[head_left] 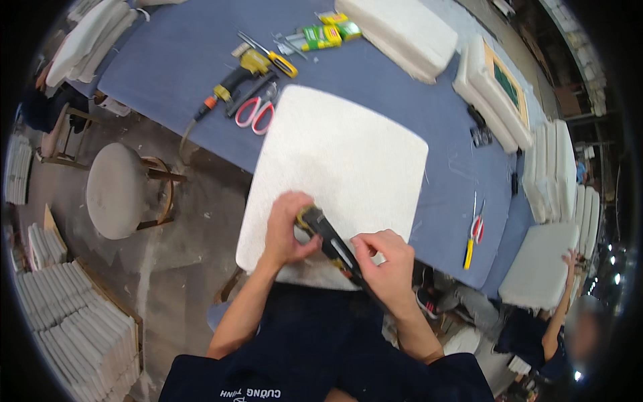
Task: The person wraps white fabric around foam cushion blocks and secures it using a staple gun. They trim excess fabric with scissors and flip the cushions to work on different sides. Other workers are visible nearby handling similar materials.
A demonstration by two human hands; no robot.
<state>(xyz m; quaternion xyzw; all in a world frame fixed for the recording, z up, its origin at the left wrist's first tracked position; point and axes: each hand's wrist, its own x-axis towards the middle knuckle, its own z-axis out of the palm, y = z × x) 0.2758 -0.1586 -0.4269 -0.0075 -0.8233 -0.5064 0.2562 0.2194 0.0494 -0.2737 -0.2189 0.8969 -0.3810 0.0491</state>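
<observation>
A white square seat cushion lies on the blue work table, its near edge overhanging toward me. Over that near edge I hold a black and yellow staple gun. My left hand grips its yellow front end. My right hand grips the black body further back. The tool slants from upper left to lower right between both hands.
Red-handled scissors, a second yellow staple gun with a hose, a screwdriver and green boxes lie on the table's far side. Another pair of scissors lies right. White cushions are stacked around; a round stool stands left. Another person works at lower right.
</observation>
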